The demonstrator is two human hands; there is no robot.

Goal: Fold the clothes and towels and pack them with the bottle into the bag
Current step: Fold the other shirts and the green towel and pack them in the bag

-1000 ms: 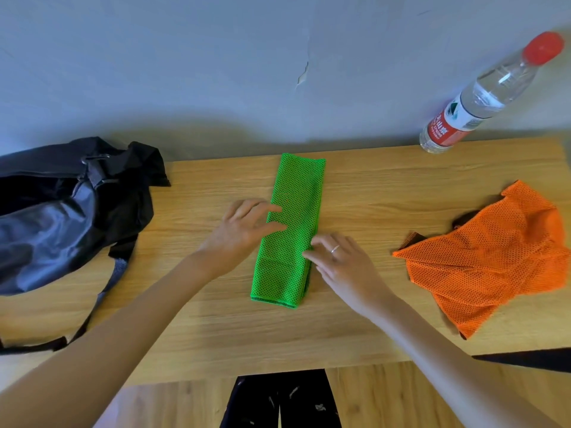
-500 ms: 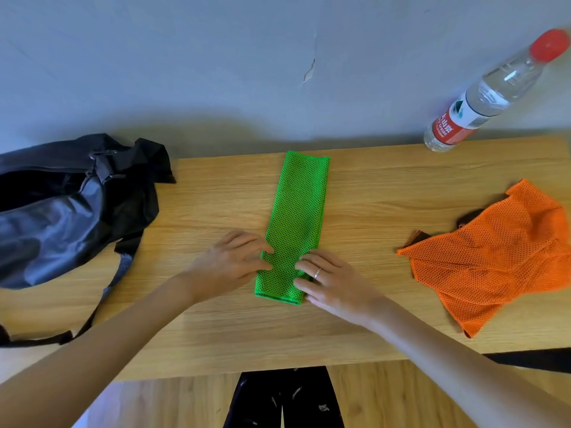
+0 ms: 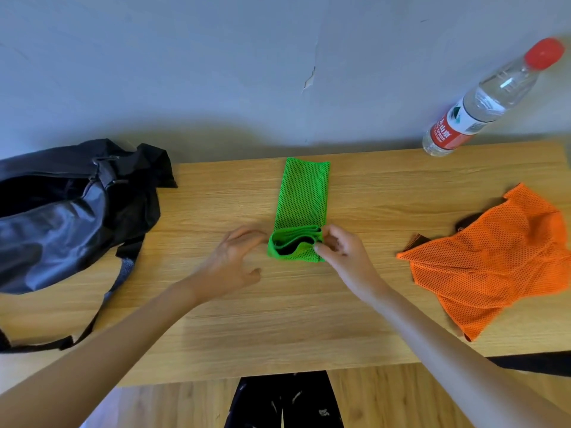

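Note:
A green mesh cloth (image 3: 301,196), folded into a narrow strip, lies in the middle of the wooden table (image 3: 278,319). Its near end is lifted and curled up into a loop. My right hand (image 3: 343,257) pinches the right corner of that raised end. My left hand (image 3: 230,264) touches the left side of the loop with its fingertips, fingers relaxed. An orange mesh garment (image 3: 494,257) lies crumpled at the right. A clear water bottle (image 3: 482,106) with a red cap stands at the back right. The black bag (image 3: 61,211) lies open at the left.
The bag's black strap (image 3: 102,307) trails over the table's left front. A grey wall (image 3: 278,72) rises right behind the table. A dark strip (image 3: 531,362) lies at the table's front right edge. Below the front edge I see wooden floor and dark trousers.
Both hands slid from the strip's middle to its near end. The near end, flat before, is now lifted and curled towards the far end.

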